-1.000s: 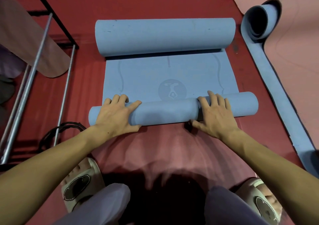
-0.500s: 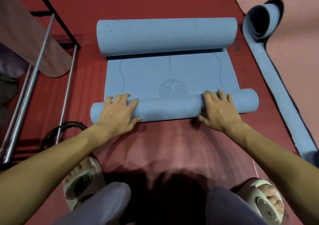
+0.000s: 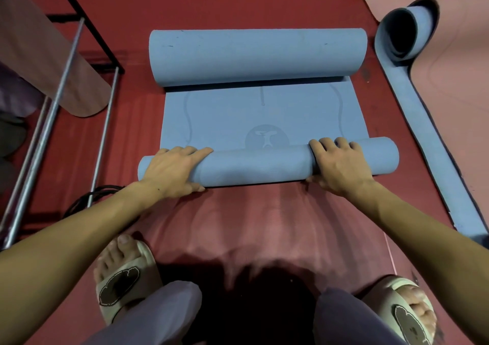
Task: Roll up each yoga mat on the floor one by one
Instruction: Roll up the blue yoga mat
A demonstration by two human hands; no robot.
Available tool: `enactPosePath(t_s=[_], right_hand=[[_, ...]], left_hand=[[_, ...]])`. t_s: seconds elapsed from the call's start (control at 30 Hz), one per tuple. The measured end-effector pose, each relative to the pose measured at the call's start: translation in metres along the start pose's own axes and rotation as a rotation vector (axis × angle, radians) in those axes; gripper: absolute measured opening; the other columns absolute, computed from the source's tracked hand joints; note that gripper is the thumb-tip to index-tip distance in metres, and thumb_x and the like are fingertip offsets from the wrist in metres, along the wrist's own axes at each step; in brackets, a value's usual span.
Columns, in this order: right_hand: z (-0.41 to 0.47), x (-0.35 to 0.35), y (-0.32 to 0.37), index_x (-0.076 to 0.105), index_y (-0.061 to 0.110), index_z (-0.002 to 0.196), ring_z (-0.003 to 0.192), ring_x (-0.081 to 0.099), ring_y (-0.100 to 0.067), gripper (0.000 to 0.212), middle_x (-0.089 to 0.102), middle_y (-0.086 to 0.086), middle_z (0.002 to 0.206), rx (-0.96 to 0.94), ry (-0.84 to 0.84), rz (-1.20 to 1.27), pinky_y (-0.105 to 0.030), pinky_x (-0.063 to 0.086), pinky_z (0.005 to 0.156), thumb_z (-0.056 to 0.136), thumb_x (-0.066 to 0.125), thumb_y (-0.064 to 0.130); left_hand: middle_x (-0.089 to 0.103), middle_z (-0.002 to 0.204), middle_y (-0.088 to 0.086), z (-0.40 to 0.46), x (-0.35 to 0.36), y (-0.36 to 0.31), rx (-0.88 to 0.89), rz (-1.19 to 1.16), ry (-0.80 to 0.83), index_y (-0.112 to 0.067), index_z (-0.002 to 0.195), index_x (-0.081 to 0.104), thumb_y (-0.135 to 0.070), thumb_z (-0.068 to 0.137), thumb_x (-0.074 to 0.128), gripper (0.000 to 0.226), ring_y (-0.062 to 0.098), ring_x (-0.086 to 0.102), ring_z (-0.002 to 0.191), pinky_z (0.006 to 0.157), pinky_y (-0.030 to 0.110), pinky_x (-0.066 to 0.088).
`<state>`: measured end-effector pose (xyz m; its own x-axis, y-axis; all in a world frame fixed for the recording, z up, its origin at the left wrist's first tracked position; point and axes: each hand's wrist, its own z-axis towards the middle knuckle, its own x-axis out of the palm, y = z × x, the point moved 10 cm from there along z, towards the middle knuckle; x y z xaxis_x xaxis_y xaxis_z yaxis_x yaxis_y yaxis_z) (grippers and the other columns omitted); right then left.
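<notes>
1. Step in hand: rolling the blue yoga mat (image 3: 264, 117) that lies at the centre of the frame on the red floor (image 3: 238, 0). Its near end is wound into a slim roll (image 3: 264, 166) running left to right across the middle of the frame.
2. Left hand (image 3: 172, 170): draped over the left part of the slim roll, fingers curved over its top and thumb at its near side, gripping it.
3. Right hand (image 3: 341, 167): gripping the right part likewise, knuckles bent over the top and thumb down at the near edge.
4. The flat stretch of mat remaining is short. Its far end is already curled into a thick roll (image 3: 258, 56) in the upper centre, resting on the flat part.
5. Next move, as judged: push the slim roll toward the top of the frame with even pressure from both hands. Its right end sits a little higher in the frame than its left, so the roll may telescope unless squared.
6. In the way: the thick roll lies directly in the path; the two rolls will meet before the mat is one bundle. It probably must be unrolled or taken in.
7. Surroundings: a second blue mat (image 3: 412, 85), half unrolled, at the right edge, apart from the work; a pink mat (image 3: 455, 80) beside it; metal rack bars (image 3: 66, 80) at the left; a black cable (image 3: 90, 196) near the left forearm; sandalled feet at the bottom.
</notes>
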<state>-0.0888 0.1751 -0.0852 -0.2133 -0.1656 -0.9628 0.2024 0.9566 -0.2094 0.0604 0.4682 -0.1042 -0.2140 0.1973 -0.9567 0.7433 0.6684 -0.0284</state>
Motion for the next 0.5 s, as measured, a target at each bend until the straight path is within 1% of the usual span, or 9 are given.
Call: enactPosePath(t_s=[0.07, 0.2, 0.3, 0.37, 0.43, 0.47, 0.5], right_hand=[[-0.002, 0.0, 0.001, 0.05, 0.019, 0.137, 0.105, 0.06, -0.035, 0.089, 0.064, -0.004, 0.123, 0.0, 0.037, 0.014, -0.049, 0.049, 0.086, 0.069, 0.08, 0.069], [-0.011, -0.002, 0.003, 0.05, 0.025, 0.135, 0.106, 0.063, -0.031, 0.084, 0.064, -0.001, 0.123, -0.001, 0.094, 0.041, -0.045, 0.052, 0.085, 0.071, 0.076, 0.072], [-0.018, -0.001, 0.006, 0.049, 0.026, 0.136, 0.106, 0.064, -0.03, 0.085, 0.064, 0.001, 0.122, -0.008, 0.159, 0.058, -0.044, 0.054, 0.084, 0.072, 0.073, 0.076], [-0.023, 0.004, 0.008, 0.047, 0.026, 0.138, 0.106, 0.064, -0.03, 0.087, 0.063, 0.0, 0.122, -0.017, 0.222, 0.075, -0.044, 0.055, 0.084, 0.072, 0.072, 0.078], [-0.029, 0.009, 0.009, 0.047, 0.027, 0.139, 0.107, 0.065, -0.03, 0.087, 0.063, 0.0, 0.123, -0.031, 0.305, 0.107, -0.045, 0.056, 0.087, 0.072, 0.072, 0.076], [-0.032, 0.011, 0.01, 0.047, 0.028, 0.139, 0.108, 0.065, -0.03, 0.087, 0.063, 0.001, 0.124, -0.042, 0.352, 0.124, -0.044, 0.056, 0.087, 0.071, 0.071, 0.075], [-0.034, 0.013, 0.011, 0.047, 0.029, 0.139, 0.108, 0.066, -0.029, 0.088, 0.064, 0.001, 0.123, -0.054, 0.403, 0.136, -0.043, 0.056, 0.088, 0.068, 0.07, 0.075]], left_hand=[[0.061, 0.132, -0.009, -0.001, 0.002, 0.001, 0.013, -0.027, 0.049, -0.046, 0.15, 0.033, -0.068, 0.072, 0.079, 0.093, 0.022, 0.062, 0.117, 0.094, 0.046, 0.048], [0.062, 0.128, -0.012, -0.006, 0.006, -0.001, 0.024, -0.055, 0.118, -0.052, 0.144, 0.035, -0.068, 0.072, 0.078, 0.086, 0.021, 0.063, 0.113, 0.085, 0.041, 0.051], [0.063, 0.121, -0.015, -0.01, 0.009, -0.001, 0.039, -0.087, 0.172, -0.056, 0.14, 0.038, -0.068, 0.069, 0.079, 0.083, 0.019, 0.063, 0.112, 0.08, 0.039, 0.05], [0.067, 0.111, -0.018, -0.014, 0.011, -0.002, 0.056, -0.116, 0.209, -0.058, 0.136, 0.041, -0.069, 0.064, 0.078, 0.082, 0.017, 0.065, 0.105, 0.08, 0.039, 0.052], [0.069, 0.103, -0.02, -0.017, 0.015, -0.004, 0.081, -0.142, 0.264, -0.062, 0.133, 0.043, -0.071, 0.06, 0.077, 0.081, 0.014, 0.065, 0.098, 0.078, 0.037, 0.052], [0.069, 0.102, -0.022, -0.02, 0.019, -0.005, 0.088, -0.159, 0.303, -0.066, 0.133, 0.042, -0.072, 0.059, 0.078, 0.082, 0.012, 0.064, 0.097, 0.077, 0.036, 0.05], [0.069, 0.106, -0.023, -0.023, 0.024, -0.006, 0.085, -0.182, 0.354, -0.069, 0.136, 0.039, -0.073, 0.058, 0.079, 0.087, 0.011, 0.063, 0.099, 0.08, 0.035, 0.05]])
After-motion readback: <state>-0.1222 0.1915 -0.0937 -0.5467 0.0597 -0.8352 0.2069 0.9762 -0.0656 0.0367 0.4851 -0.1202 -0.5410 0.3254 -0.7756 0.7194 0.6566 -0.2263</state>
